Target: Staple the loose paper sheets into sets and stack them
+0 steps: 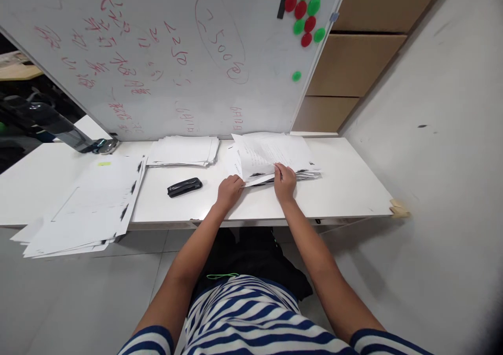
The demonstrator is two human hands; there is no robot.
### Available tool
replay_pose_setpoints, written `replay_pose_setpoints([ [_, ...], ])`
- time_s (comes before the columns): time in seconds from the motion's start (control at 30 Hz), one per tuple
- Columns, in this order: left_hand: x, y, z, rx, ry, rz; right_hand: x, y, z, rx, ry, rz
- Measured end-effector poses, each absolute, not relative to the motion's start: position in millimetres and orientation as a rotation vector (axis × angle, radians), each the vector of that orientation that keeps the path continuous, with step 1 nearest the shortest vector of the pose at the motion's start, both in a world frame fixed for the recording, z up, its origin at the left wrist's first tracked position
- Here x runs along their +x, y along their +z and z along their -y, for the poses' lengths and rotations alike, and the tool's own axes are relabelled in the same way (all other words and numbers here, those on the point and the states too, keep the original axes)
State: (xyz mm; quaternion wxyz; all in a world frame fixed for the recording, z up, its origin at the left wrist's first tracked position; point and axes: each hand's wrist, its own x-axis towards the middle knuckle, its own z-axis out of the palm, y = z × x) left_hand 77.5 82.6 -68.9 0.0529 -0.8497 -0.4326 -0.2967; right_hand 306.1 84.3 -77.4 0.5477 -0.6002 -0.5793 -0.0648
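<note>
White table (346, 190), whiteboard (271, 101) along far side, magnets (301, 10) far right on it. Papers (279, 151) right of centre, top sheet curled up. Right hand (285, 182) pinches their near edge. Left hand (230, 190) touches near left corner; can't tell if pinching or pressing. Stapler (184, 187) left of left hand, far stack (181, 150) beyond it, left stack (92, 203) overhangs near edge.

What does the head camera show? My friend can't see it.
A person's left hand and right hand touch the near edge of a paper stack on a white table. A black stapler lies to the left; behind stands a whiteboard with handwriting and red and green magnets.
</note>
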Motion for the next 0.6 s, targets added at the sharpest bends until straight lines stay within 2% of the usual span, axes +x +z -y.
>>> replay_pose_setpoints([
  [0.37, 81.0, -68.3, -81.1, -2.523, -1.129, 1.3, 305.0, -77.1, -84.4, -1.397, -0.232, 1.429],
  [0.6, 75.8, -70.3, -83.6, -2.4, -1.102, 1.304, 303.8, -74.3, -82.2, -1.432, -0.144, 1.46],
])
